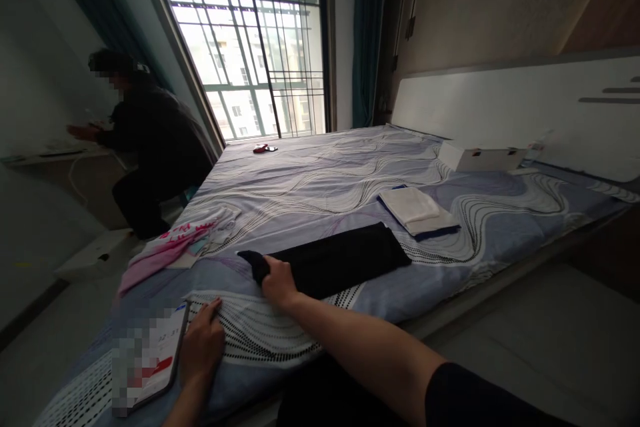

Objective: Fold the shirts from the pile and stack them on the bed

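Observation:
A long, folded black garment (345,257) lies flat on the patterned bedsheet in front of me; whether it is trousers or a top I cannot tell. My right hand (279,280) is closed around its left end, and a corner of the cloth sticks up past the fingers. My left hand (204,337) rests on the sheet with fingers stretched out, holding nothing. Right beside it, on its left, lies a tablet (167,353) with a lit screen, partly blurred. Beyond the black garment sits a folded cream and blue cloth (417,209).
Pink and white fabric (165,250) is heaped at the bed's left edge. A white box (483,157) stands near the headboard (500,100). Small red and dark items (263,148) lie toward the window. A person in dark clothes (150,127) sits at a table on the left.

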Action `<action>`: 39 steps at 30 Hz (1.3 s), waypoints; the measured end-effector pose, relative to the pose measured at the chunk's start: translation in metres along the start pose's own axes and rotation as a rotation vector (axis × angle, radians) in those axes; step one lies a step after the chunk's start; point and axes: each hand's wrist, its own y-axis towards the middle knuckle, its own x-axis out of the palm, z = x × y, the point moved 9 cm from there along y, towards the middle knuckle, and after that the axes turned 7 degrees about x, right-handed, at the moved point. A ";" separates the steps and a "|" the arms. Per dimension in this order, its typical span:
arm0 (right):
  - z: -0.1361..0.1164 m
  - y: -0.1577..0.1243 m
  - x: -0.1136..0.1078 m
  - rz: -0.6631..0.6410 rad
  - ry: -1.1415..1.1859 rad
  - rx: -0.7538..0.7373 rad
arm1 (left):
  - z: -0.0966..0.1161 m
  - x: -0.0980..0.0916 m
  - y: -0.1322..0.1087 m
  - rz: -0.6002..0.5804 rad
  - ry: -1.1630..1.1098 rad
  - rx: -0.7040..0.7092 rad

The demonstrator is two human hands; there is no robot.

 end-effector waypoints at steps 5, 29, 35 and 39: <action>0.039 0.027 -0.100 0.210 0.795 0.109 | 0.004 -0.003 0.002 0.003 0.008 -0.034; 0.249 0.008 -0.292 -0.124 0.797 0.719 | 0.245 0.110 -0.020 -0.130 -0.101 0.606; 0.254 -0.001 -0.304 -0.071 0.776 0.584 | 0.260 0.130 -0.027 -0.183 -0.288 0.567; 0.264 -0.005 -0.335 0.208 0.427 0.467 | 0.256 0.133 -0.028 -0.244 -0.286 0.530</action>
